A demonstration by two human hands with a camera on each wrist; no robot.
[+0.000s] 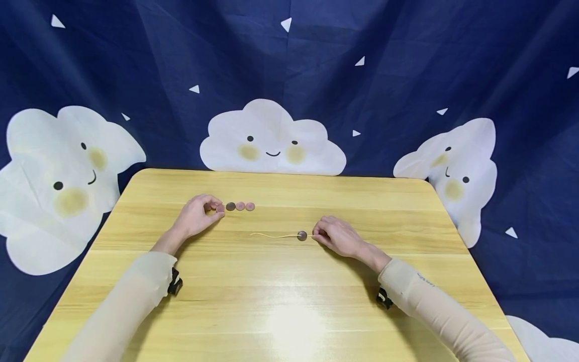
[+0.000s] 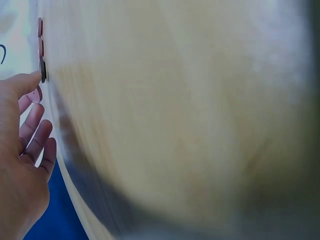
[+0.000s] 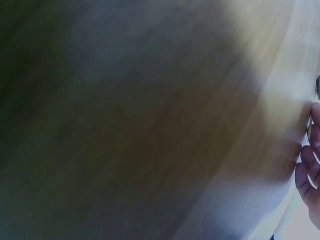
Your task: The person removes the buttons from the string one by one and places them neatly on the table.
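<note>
My left hand point(image 1: 197, 215) pinches a pink button point(image 1: 220, 208) between thumb and finger, at the left end of a short row. In the left wrist view the held button point(image 2: 36, 94) shows tilted between the fingertips. Right beside it lies a dark brown button point(image 1: 230, 206), followed by two pink buttons point(image 1: 240, 206). Nearer the middle, another dark brown button point(image 1: 302, 236) sits on a thin yellow string point(image 1: 276, 237), whose loose end trails left. Just right of that button, the fingertips of my right hand point(image 1: 340, 236) pinch the string; its other end is hidden there.
Everything lies on a light wooden table point(image 1: 280, 281) with rounded far corners. Behind it hangs a dark blue cloth point(image 1: 289, 65) printed with white clouds. A black wrist camera point(image 1: 175, 282) shows below the left sleeve, another point(image 1: 384, 298) below the right.
</note>
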